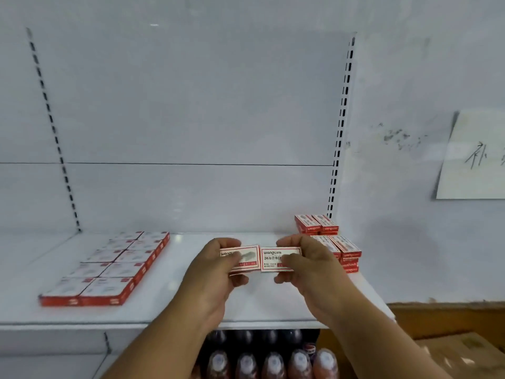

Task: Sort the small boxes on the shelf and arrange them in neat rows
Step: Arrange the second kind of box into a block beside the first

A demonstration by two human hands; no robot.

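Just below centre of the frame, the left hand (218, 265) pinches one box (246, 259) and the right hand (306, 265) pinches another (274, 257), printed faces up and short ends nearly touching over the shelf (169, 302), probably to compare or square them before placing. Farther back, a flat grid (109, 266) at lower left looks like the finished rows, and unsorted stacks (332, 239) wait at right centre against the back panel.
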